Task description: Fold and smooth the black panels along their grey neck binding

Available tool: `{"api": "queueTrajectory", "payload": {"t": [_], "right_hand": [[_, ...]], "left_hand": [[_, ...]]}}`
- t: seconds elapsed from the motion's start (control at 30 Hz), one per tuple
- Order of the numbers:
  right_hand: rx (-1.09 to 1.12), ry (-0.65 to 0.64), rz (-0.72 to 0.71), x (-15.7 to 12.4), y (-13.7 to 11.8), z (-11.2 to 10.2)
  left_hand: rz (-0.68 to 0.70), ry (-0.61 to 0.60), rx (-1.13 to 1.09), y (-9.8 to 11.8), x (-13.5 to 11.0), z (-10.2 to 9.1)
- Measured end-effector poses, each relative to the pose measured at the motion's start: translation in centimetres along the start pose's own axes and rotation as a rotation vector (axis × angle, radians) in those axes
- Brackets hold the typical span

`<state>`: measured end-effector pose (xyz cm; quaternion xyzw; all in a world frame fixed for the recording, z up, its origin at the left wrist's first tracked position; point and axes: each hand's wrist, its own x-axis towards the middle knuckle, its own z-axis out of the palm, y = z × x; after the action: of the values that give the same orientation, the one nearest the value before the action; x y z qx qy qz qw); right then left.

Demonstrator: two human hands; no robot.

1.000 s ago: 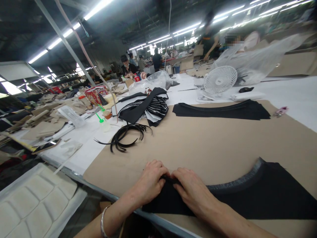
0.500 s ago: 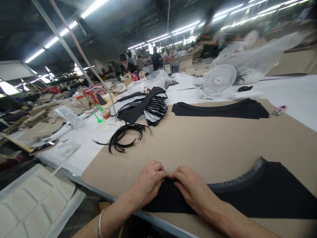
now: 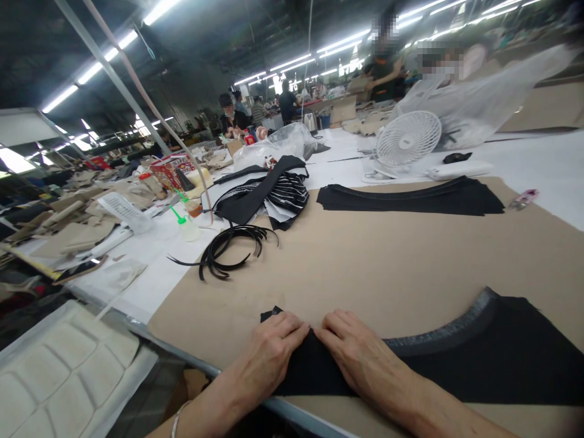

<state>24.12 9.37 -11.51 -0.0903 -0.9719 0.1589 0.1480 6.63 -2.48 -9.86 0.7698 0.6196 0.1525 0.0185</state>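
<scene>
Cloth, flat and black with a curved, grey-edged top (image 3: 493,353): it lies on the smooth brown sheet (image 3: 410,261), by the near edge of the white surface (image 3: 168,261).
Left hand (image 3: 278,347): bent fingers rest on the cloth's left part; I can't tell if they pinch.
Right hand (image 3: 360,353): bent fingers touch the cloth too, tips just beside the left ones; I can't see a pinch here either.
Just changed: the left hand hid the black corner (image 3: 272,311) half a second ago; now it pokes out past the knuckles. I think that bit is being pressed flat.
Long way: left to right, with the curve's hollow facing away from the person.
</scene>
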Motion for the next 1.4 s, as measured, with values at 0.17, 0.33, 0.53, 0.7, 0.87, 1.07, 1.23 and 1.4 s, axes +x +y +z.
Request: {"api": "queueTrajectory", "payload": {"t": [0.17, 0.33, 0.53, 0.7, 0.87, 1.07, 1.23, 1.4], "right_hand": [[-0.168, -0.020, -0.102, -0.3, -0.2, -0.1], [-0.319, -0.026, -0.203, -0.4, -0.6, -0.5], [-0.427, 0.010, -0.252, -0.8, -0.8, 0.8], [-0.275, -0.042, -0.139, -0.3, -0.6, -0.9], [0.035, -0.075, 0.107, -0.5, 0.5, -4.5], [0.069, -0.213, 0.150, -0.6, 1.0, -5.2], [0.122, -0.274, 0.166, -0.4, 1.2, -5.8], [0.167, -0.291, 0.162, -0.7, 2.0, -5.9]], "left_hand": [[0.079, 0.077, 0.175, 0.4, -1.2, 1.0], [0.039, 0.051, 0.243, 1.0, -1.5, 1.1], [-0.009, 0.055, 0.241, 1.6, -1.3, 1.4], [-0.002, 0.076, 0.215, 1.5, -1.7, 1.3], [-0.185, 0.128, -0.032, 1.5, -1.6, 0.0], [-0.365, 0.102, -0.205, 4.0, 1.9, 0.0], [-0.375, -0.014, -0.284, 5.2, 3.8, 0.2], [-0.388, -0.048, -0.300, 5.2, 4.2, 0.0]]}}
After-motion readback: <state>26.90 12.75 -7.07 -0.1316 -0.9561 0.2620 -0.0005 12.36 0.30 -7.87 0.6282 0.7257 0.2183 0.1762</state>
